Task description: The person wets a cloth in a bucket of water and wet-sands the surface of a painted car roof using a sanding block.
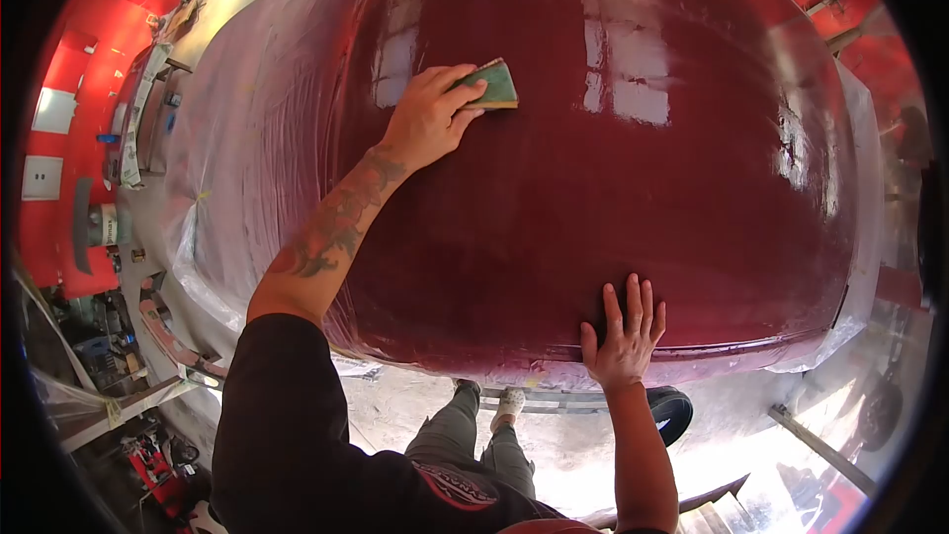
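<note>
In the head view, a large glossy dark red car panel point(554, 208) spreads out in front of me, with window light reflected on it. My left hand point(430, 111) reaches far across its left half, fingers closed round a green sanding block point(494, 85) with a tan lower edge. The block rests on the panel's surface; its underside is hidden. Near the panel's front edge, my right hand point(625, 332) lies flat with its fingers stretched out and nothing in them.
Clear plastic sheeting point(252, 138) covers the left side of the car and also hangs at the right. Tools and parts crowd the floor at lower left, near a red wall point(74, 227). A dark round object point(670, 413) is below the front edge.
</note>
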Demonstrator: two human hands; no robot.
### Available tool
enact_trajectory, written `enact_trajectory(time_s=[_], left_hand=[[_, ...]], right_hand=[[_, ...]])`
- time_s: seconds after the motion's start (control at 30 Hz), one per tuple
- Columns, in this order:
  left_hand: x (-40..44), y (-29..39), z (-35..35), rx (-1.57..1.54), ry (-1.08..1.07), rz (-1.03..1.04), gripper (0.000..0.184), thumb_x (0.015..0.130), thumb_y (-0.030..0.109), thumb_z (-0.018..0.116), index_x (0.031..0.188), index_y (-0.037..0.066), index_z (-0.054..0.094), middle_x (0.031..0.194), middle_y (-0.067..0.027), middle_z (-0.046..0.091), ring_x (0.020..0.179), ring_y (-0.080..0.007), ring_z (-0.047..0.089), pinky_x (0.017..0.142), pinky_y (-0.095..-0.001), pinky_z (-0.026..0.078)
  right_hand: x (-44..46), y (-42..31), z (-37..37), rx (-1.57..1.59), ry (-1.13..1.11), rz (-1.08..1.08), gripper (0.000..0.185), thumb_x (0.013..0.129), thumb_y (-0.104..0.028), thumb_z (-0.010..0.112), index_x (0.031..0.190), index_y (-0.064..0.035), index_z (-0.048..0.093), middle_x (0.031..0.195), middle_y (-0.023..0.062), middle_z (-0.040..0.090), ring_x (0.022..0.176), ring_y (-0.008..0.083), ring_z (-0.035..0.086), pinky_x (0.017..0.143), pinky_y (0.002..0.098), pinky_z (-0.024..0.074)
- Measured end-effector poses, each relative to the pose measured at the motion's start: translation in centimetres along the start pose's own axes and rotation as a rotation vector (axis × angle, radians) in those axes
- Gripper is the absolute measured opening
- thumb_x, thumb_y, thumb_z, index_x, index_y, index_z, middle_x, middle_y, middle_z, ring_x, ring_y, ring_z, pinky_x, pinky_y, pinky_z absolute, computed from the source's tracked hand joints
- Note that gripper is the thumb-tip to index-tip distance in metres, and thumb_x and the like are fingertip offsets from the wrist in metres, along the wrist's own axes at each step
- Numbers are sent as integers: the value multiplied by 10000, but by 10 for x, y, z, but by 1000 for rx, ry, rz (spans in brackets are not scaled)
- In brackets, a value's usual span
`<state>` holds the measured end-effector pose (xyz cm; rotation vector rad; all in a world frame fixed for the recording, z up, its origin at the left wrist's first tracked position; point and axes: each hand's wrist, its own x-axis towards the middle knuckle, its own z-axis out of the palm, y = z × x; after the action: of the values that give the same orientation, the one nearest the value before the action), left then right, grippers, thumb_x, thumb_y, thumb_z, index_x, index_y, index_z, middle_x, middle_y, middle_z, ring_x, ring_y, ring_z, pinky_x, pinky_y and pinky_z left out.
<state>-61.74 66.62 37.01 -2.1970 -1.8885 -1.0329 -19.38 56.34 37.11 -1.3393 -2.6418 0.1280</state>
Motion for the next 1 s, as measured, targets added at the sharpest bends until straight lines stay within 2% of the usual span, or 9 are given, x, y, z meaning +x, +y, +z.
enact_trajectory(time_s=[0.27,0.33,0.4,0.5,0.63,0.7,0.8,0.87,1.0], left_hand=[[102,-90,46,201,258,-245,238,853,213,715,1046,77,744,1038,-115,710,957,-361,637,859,-446,518],[79,-62,27,163,146,-335,248,851,226,718,1056,89,746,1061,-116,707,984,-345,632,887,-453,495],[10,-28,19,203,202,-225,303,820,213,766,1107,124,724,1197,-72,653,1085,-273,595,971,-444,407],[-40,-11,-11,207,112,-170,315,806,185,792,1105,120,718,1200,-94,641,1110,-284,591,965,-441,414],[33,-106,-12,212,153,-404,262,859,243,739,1070,88,736,1119,-132,692,1053,-349,628,901,-447,500],[84,-138,-18,222,44,-690,273,870,270,722,1080,96,741,1084,-141,705,1043,-359,636,905,-447,511],[78,-141,-11,263,87,-657,284,863,271,731,1101,115,740,1132,-131,689,1077,-360,626,910,-455,507],[29,-123,1,253,256,-397,293,861,272,732,1109,116,739,1189,-121,661,1081,-357,617,924,-457,499],[-44,-36,-22,193,126,-334,305,804,192,785,1090,98,737,1164,-106,646,1053,-333,612,902,-441,487]], right_hand=[[0,3,3,-11,25,-21,595,901,-429,604,1441,-198,512,1566,133,383,1460,343,331,1177,569,174],[-1,2,2,0,33,-28,590,907,-433,594,1441,-196,511,1565,131,386,1459,342,333,1177,567,174],[-1,2,2,-16,35,-18,584,915,-438,577,1443,-197,509,1563,137,385,1459,346,331,1178,564,174],[-1,1,2,-31,14,-10,583,918,-436,568,1446,-199,502,1560,148,384,1459,353,329,1179,563,170],[-1,1,4,-26,38,-23,581,922,-436,560,1445,-189,500,1556,159,385,1457,362,328,1180,564,166],[0,1,2,-48,14,-24,576,933,-442,544,1443,-177,498,1552,163,386,1455,366,330,1177,569,166],[1,0,2,-32,32,-31,571,946,-445,524,1444,-167,494,1550,168,384,1454,371,329,1175,575,164],[1,0,2,-36,24,-37,570,951,-448,515,1446,-166,490,1550,169,382,1454,371,329,1175,577,164],[-1,1,3,-62,10,-33,568,960,-456,498,1447,-164,487,1551,175,378,1454,374,327,1174,579,162]])
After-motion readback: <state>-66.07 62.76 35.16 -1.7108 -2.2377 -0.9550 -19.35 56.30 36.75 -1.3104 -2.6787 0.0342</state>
